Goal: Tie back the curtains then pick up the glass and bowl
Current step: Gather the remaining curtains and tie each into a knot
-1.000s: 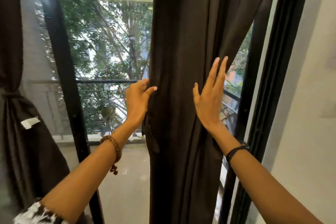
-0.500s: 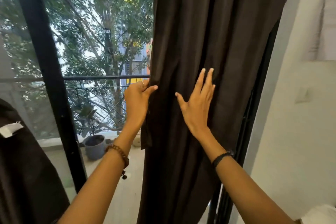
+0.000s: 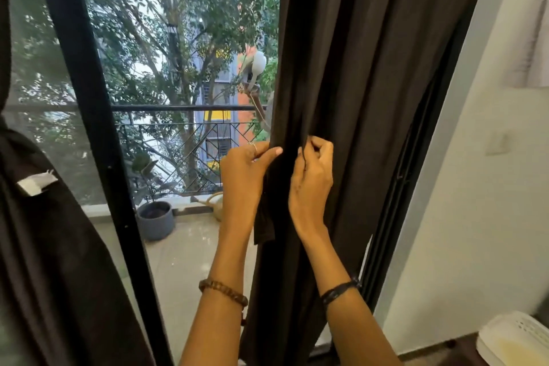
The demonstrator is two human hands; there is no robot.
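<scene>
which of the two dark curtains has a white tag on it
The dark brown curtain on the left, already gathered in. A white tag sticks out from it. The dark brown curtain on the right, in both hands' grip, shows none.

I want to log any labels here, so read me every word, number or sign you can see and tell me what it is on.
No text can be read in this view.
White tag on the left curtain: nothing legible on it.
Wall switch plate: plain, no marking visible.
White basket: no label visible.
Buildings beyond the balcony railing: no signs to be made out.
</scene>
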